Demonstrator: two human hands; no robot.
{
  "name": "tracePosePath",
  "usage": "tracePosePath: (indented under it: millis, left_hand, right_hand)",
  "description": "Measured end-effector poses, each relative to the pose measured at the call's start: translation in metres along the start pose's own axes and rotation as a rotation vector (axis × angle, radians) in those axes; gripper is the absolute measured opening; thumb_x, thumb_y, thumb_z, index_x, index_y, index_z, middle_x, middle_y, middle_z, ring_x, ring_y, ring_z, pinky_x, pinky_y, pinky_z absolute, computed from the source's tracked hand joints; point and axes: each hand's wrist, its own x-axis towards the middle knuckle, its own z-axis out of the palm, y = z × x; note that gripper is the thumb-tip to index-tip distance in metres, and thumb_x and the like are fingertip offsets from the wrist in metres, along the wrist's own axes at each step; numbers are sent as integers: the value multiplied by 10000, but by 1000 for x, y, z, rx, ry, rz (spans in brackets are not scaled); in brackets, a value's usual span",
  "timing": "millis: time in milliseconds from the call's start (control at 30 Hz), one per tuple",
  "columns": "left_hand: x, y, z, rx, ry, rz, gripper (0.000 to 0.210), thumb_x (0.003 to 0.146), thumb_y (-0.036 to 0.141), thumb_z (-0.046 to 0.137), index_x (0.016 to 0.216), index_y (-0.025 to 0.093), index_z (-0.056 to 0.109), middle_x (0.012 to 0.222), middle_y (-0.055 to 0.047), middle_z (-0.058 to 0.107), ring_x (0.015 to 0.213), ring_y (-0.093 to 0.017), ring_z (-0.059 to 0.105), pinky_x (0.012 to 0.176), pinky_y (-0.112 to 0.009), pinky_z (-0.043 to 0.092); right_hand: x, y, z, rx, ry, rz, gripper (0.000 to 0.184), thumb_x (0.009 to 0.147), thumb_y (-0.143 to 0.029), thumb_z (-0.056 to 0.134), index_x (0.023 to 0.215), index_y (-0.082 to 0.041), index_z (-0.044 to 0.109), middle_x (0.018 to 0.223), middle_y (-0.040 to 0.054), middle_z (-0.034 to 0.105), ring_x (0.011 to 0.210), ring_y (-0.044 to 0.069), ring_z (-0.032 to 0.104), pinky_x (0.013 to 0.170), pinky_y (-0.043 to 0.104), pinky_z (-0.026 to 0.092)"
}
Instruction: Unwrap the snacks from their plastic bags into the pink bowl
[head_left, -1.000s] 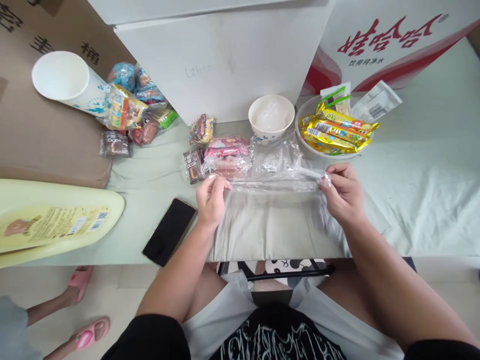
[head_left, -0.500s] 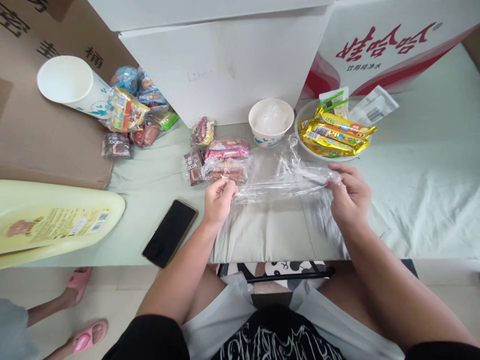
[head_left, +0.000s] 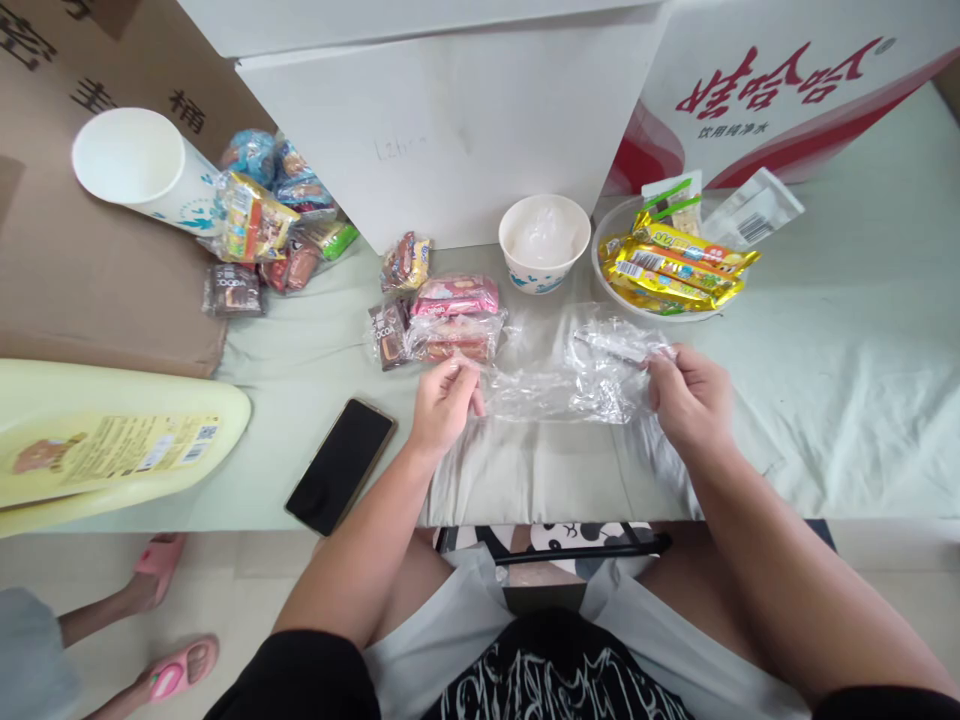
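Between my hands a clear plastic bag (head_left: pixel 555 390) is spread, crumpled and see-through. My left hand (head_left: pixel 444 405) pinches its left end, close to the wrapped snacks. At the opposite end my right hand (head_left: pixel 690 400) is closed on the bag. Just beyond my left hand lie a pink snack packet (head_left: pixel 454 296), a clear-wrapped snack (head_left: pixel 456 338), a dark cocoa packet (head_left: pixel 389 333) and a small yellow-brown packet (head_left: pixel 407 262). Past the bag stands a paper bowl (head_left: pixel 544 244) with clear plastic inside. Right of that, a round clear container (head_left: pixel 660 308) holds yellow snack packets (head_left: pixel 675 265).
A black phone (head_left: pixel 341 466) lies left of my left arm. A paper cup (head_left: pixel 139 165) lies tilted by a pile of snacks (head_left: pixel 281 200). White boxes (head_left: pixel 450 140) stand at the back. A yellow plastic container (head_left: pixel 112 440) is at left. Another person's feet (head_left: pixel 176 670) show below.
The bag, stretched taut between my hands before, now hangs looser and lower onto the cloth. My right hand has shifted slightly left and down.
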Motion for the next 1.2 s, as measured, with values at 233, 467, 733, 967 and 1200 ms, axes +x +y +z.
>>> tracePosePath:
  millis: [233, 467, 733, 967, 1200]
  left_hand:
    - [-3, -1, 0, 456, -62, 87, 365, 895, 368, 524, 576, 220, 428, 459, 34, 495, 439, -111, 488, 498, -248, 344]
    - [1, -3, -1, 724, 3, 108, 394, 923, 364, 478, 572, 225, 367, 459, 49, 387, 448, -116, 369, 527, -278, 230]
    - [1, 0, -4, 888, 78, 74, 282, 921, 345, 527, 665, 233, 485, 473, 43, 416, 446, -147, 379, 542, -288, 185]
    - [-6, 0, -5, 1000, 117, 52, 187, 875, 428, 641, 859, 242, 639, 477, 46, 432, 448, -179, 412, 546, -291, 173]
    - [-4, -2, -8, 621, 116, 126, 426, 938, 406, 534, 588, 216, 383, 504, 41, 400, 490, -114, 379, 533, -270, 258]
  right_hand:
    - [2, 3, 1, -233, -180, -120, 196, 755, -231, 548, 922, -225, 648, 510, -66, 522, 480, 141, 504, 556, 287, 414]
    - [8, 4, 3, -255, -96, -77, 97, 789, -249, 559, 867, -227, 611, 600, -26, 625, 484, 145, 521, 499, 278, 400]
    - [10, 12, 7, -480, -30, -215, 445, 792, -309, 606, 1226, -214, 633, 943, 69, 668, 554, 160, 511, 648, 379, 495]
    - [11, 20, 9, -632, -63, -244, 477, 783, -321, 586, 1235, -192, 663, 881, 90, 655, 674, 234, 574, 669, 389, 486]
    - [14, 18, 2, -437, 50, -203, 514, 761, -322, 632, 1258, -206, 569, 835, 34, 625, 603, 185, 521, 652, 375, 467]
